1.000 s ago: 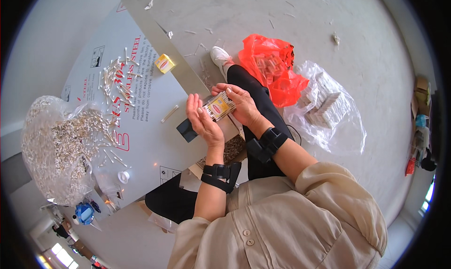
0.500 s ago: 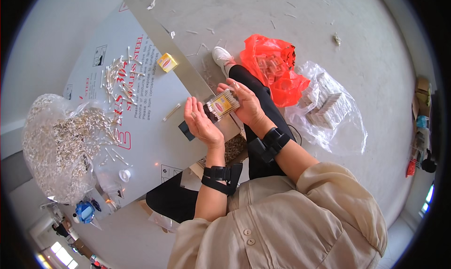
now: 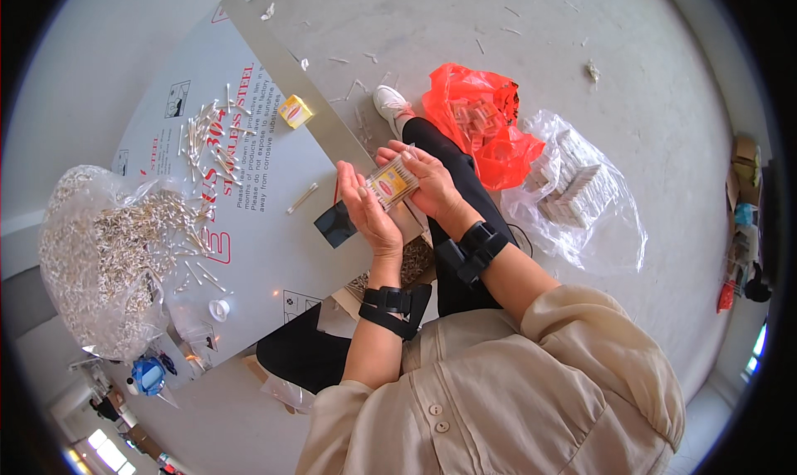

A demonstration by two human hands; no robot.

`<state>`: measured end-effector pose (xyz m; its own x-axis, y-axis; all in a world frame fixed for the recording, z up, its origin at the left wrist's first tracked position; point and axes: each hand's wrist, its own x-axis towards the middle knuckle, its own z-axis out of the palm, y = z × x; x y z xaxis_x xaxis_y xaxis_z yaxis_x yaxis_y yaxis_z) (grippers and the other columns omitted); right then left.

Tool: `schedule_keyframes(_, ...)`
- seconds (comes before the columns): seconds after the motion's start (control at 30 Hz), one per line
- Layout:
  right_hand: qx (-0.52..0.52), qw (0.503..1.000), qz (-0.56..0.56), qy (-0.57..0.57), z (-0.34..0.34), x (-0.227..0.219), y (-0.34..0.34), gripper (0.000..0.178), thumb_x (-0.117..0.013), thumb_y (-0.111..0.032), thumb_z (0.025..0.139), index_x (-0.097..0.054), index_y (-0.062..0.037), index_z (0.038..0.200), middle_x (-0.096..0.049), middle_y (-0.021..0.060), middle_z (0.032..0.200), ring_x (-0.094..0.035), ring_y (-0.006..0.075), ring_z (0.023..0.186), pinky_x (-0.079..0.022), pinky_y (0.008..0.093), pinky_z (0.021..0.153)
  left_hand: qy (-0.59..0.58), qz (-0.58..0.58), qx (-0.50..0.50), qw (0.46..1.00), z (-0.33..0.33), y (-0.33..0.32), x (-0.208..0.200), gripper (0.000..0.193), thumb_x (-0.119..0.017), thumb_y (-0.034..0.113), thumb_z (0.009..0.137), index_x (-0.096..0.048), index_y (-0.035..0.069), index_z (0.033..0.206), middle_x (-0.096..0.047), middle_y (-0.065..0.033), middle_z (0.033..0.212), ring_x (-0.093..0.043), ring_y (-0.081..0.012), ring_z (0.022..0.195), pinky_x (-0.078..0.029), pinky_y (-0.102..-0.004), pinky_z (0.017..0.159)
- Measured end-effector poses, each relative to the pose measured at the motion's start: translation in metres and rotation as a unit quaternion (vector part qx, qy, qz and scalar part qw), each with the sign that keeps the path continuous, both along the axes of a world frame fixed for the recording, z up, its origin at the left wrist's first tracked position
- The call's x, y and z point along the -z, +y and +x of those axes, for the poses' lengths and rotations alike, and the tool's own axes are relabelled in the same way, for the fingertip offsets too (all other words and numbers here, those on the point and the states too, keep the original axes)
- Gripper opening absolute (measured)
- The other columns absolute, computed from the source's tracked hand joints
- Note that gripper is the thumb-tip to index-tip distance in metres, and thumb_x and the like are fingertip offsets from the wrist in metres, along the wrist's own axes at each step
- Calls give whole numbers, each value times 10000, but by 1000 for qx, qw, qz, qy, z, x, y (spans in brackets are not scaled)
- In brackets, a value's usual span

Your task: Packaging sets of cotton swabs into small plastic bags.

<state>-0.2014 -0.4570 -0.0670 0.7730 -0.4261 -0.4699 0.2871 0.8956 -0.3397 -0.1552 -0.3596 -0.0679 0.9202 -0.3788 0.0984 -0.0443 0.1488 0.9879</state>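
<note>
A small clear packet of cotton swabs (image 3: 392,184) with a yellow label is held over the table's edge. My right hand (image 3: 433,191) grips it from the right, thumb on top and fingers around its side. My left hand (image 3: 374,218) is flat with fingers stretched out, its inner side against the packet's left end. Below the left hand lies a dark flat square (image 3: 334,224) on the table. Near the table's far edge stands a small yellow box (image 3: 295,112). A few loose cotton swabs (image 3: 302,199) lie just left of my left hand.
A large clear bag of cotton swabs (image 3: 124,259) spills across the film-covered table (image 3: 274,251). A small white round lid (image 3: 218,310) lies near it. On the floor to the right are a red plastic bag (image 3: 498,160) and a clear bag of white packs (image 3: 581,193).
My left hand has moved right and now meets the packet's left end. More of the dark square beneath it shows. The right hand keeps its grip on the packet.
</note>
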Motion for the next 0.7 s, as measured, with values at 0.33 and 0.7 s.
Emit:
schedule_keyframes(0.33,14,1000,-13,17,1,2,5,376,-446,-122,1017,-431,45,1354,-555,188,1312,-552,295,1213,-453,437,1045,-4,-22,-22,1000,-1,9,-4,657,-388,403,1021,-244,-54,1471,-258,-227,1535,-274,-306,1431,-230,-422,1172)
schedule_keyframes(0.7,54,972,-197,113,-12,20,-10,355,-569,-141,977,-516,36,1281,-653,157,1127,-649,224,1005,-520,344,921,-75,85,-52,992,11,65,-10,397,-526,126,987,-455,-44,1339,-495,-175,1372,-477,-246,1278,-385,-371,1063)
